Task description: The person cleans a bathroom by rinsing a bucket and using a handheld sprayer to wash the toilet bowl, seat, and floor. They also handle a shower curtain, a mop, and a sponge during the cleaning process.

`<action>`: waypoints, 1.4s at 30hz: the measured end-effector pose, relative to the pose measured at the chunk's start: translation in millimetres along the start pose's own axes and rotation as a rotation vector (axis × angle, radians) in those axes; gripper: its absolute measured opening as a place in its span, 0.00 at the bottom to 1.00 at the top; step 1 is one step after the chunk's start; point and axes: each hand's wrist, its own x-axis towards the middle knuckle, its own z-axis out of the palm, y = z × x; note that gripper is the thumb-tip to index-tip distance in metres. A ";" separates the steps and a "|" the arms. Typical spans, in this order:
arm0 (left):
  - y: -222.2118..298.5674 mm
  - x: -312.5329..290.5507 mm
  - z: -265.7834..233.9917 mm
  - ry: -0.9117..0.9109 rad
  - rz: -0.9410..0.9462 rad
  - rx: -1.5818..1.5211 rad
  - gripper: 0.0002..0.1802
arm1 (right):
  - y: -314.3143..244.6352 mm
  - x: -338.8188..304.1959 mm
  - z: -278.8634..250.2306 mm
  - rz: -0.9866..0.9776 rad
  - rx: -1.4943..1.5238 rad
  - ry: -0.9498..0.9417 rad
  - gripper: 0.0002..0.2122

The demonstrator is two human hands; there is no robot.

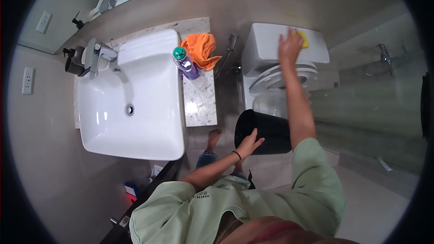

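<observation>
My left hand (250, 144) grips a black bin (272, 132), thumb and fingers spread against its side near the rim. The bin hangs tilted in front of the toilet bowl (266, 105). Stretched out ahead, my right hand (290, 47) is over the top of the white toilet tank (266, 36). A yellow sponge (304, 39) shows past that hand, pressed on the tank lid; the fingers are slightly blurred. Below the tank, the toilet seat and lid (282, 77) are raised.
To the left is a white sink (149, 108) with a metal faucet (104, 53). On the speckled counter (199, 104) stand a purple bottle with a green cap (186, 65) and a crumpled orange cloth (200, 47). Dark dispensers (72, 63) stand behind the faucet. A glass panel (361, 113) is at right.
</observation>
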 end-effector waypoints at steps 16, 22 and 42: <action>-97.0 -45.6 -46.8 0.005 -0.015 -0.196 0.40 | -155.7 -69.3 179.9 0.740 0.757 -0.434 0.34; -90.0 -50.8 -60.0 -0.084 -0.073 -0.129 0.40 | -144.0 -45.7 133.0 0.656 0.747 -0.272 0.26; 69.0 -73.4 -76.3 -0.292 0.154 0.172 0.18 | 120.5 -237.6 -275.6 0.972 0.888 0.419 0.19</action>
